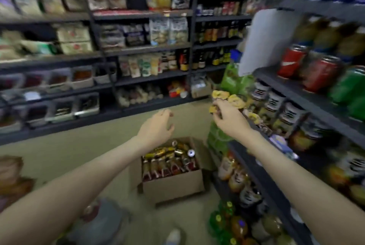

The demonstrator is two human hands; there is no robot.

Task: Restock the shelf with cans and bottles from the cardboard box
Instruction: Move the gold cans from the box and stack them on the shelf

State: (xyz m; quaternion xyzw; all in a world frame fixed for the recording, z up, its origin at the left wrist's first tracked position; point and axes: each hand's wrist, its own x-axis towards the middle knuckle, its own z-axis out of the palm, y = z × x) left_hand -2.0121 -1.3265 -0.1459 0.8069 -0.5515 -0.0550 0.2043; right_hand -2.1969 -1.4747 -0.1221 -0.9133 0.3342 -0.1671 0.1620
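Observation:
An open cardboard box [173, 186] stands on the floor, filled with several bottles and cans lying side by side. My left hand [158, 126] hovers above the box with loosely curled fingers and holds nothing. My right hand [227, 116] reaches to the edge of the dark shelf [292, 86] on the right and pinches a yellow-lidded item [214, 108] among a row of yellow-lidded jars [235, 100]. The frame is blurred, so the item's exact shape is unclear.
The right shelf carries red cans [292, 63], green cans [347, 86], and dark-labelled jars [274, 100]. Lower shelves hold more jars and green bottles [223, 219]. A long rack of snack bags [158, 31] runs along the far side of the aisle floor [79, 152].

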